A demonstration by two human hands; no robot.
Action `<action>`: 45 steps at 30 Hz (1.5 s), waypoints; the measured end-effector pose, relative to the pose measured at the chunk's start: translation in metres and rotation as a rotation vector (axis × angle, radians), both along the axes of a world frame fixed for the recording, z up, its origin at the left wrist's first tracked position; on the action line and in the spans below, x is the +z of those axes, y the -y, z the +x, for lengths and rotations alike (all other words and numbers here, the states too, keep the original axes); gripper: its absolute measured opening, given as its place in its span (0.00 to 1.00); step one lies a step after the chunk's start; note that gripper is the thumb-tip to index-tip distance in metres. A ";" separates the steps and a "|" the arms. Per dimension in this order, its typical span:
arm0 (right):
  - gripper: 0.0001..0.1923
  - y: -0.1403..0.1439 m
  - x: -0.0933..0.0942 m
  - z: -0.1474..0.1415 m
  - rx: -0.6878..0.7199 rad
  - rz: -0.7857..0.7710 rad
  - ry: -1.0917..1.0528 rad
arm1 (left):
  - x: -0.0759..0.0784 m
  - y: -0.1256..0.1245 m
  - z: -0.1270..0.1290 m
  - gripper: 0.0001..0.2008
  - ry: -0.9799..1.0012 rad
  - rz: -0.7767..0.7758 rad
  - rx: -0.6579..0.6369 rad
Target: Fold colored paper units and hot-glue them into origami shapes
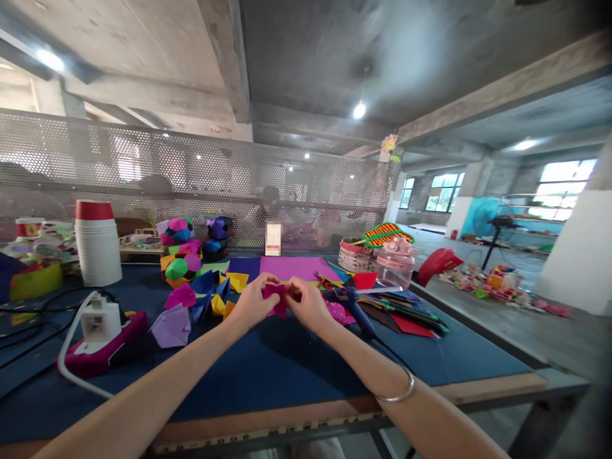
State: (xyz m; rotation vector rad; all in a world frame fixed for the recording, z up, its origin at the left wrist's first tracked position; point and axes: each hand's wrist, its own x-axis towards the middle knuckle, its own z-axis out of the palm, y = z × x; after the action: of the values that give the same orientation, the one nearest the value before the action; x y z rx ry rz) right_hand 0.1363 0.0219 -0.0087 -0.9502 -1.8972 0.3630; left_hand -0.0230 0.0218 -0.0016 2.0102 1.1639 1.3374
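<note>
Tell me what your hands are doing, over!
Left hand and right hand both pinching pink folded paper. Loose folded pieces beside left hand. Nothing between them. Over.

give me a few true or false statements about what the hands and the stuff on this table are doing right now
1. Both hands, left hand and right hand, hold the pink paper. True.
2. The stack of cups stands right of the hands. False: it stands to their left.
3. A bracelet sits on the right wrist. True.
4. The table top is red. False: it is dark blue.
5. The pink bottle lies on its side. False: it stands upright.
</note>
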 end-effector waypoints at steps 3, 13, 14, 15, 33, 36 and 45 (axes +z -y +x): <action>0.03 0.001 0.000 0.000 0.005 0.033 0.044 | -0.001 -0.004 -0.003 0.07 -0.036 0.062 -0.038; 0.01 0.003 0.001 0.000 -0.029 0.096 0.050 | 0.001 -0.006 -0.004 0.06 0.061 0.016 -0.049; 0.02 0.003 0.001 0.000 -0.028 0.091 0.041 | 0.001 -0.006 -0.003 0.06 0.076 0.000 -0.054; 0.03 0.002 0.001 0.000 -0.027 0.084 0.032 | 0.001 -0.006 -0.003 0.07 0.095 -0.018 -0.058; 0.04 -0.003 0.001 0.001 0.142 -0.004 -0.062 | 0.012 0.010 0.003 0.09 0.399 -0.400 -0.108; 0.06 -0.004 0.000 0.002 0.101 0.050 -0.023 | 0.013 0.012 0.003 0.10 0.422 -0.431 -0.126; 0.09 -0.002 -0.003 0.003 0.020 0.102 0.040 | 0.010 0.013 0.005 0.17 0.409 -0.527 -0.147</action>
State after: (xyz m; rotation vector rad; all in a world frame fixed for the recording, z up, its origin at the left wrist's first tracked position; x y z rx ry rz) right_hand 0.1390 0.0243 -0.0115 -0.8768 -1.9436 0.2586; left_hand -0.0184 0.0090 0.0084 1.3448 1.0178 1.1449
